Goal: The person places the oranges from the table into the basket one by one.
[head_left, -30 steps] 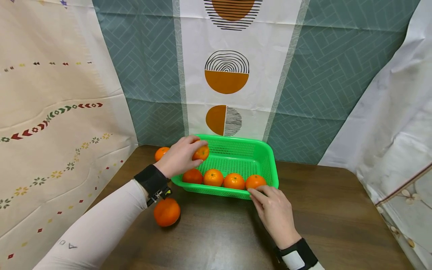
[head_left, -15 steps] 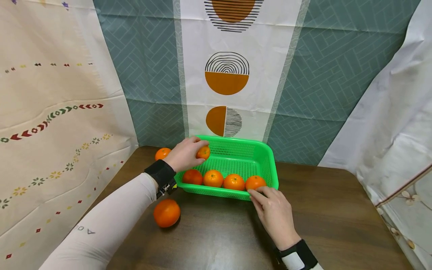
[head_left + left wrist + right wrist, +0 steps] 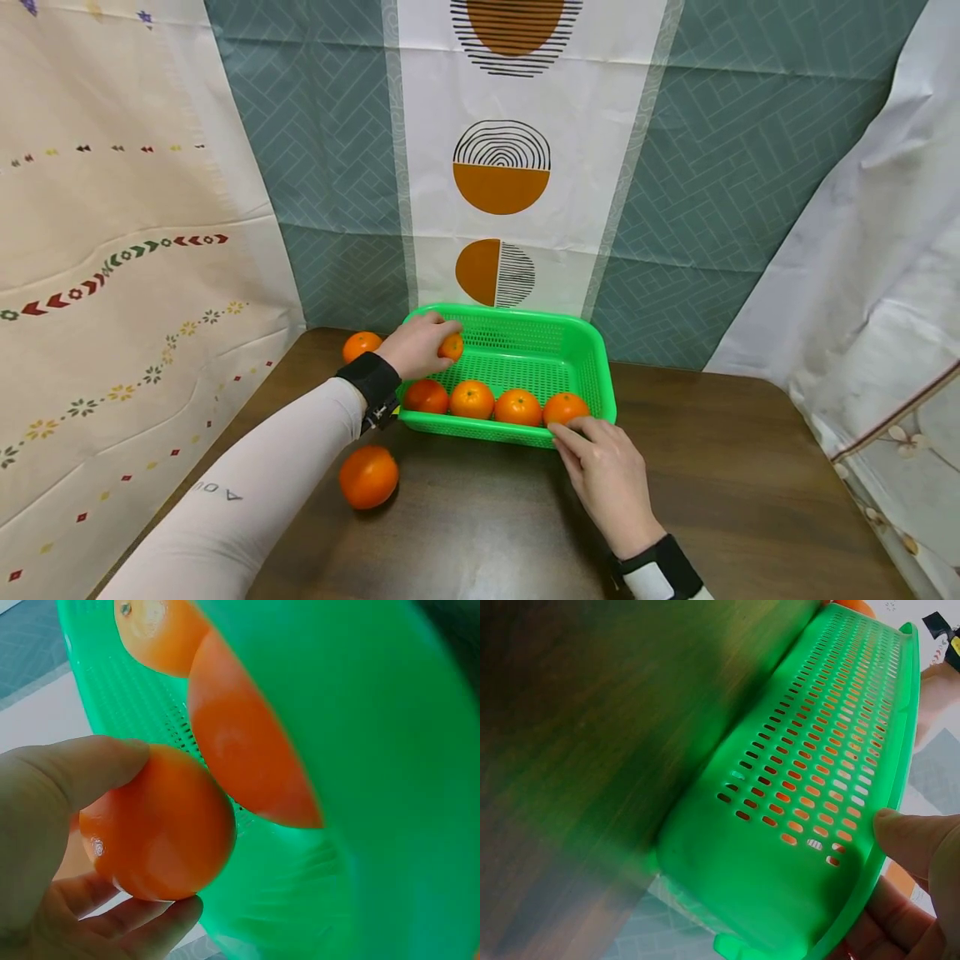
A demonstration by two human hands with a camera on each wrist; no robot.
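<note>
Orange and round, one fruit [image 3: 161, 825] is pinched between thumb and fingers of the left hand [image 3: 414, 347], over the left end of the green basket [image 3: 517, 333]. Four oranges [image 3: 517, 407] line its near side, whose rim the right hand [image 3: 607, 483] grips; two loose oranges [image 3: 368, 477] sit outside.

A teal backdrop [image 3: 735, 183] hangs behind the brown table [image 3: 742, 475], patterned cream cloth [image 3: 142, 333] at left.
</note>
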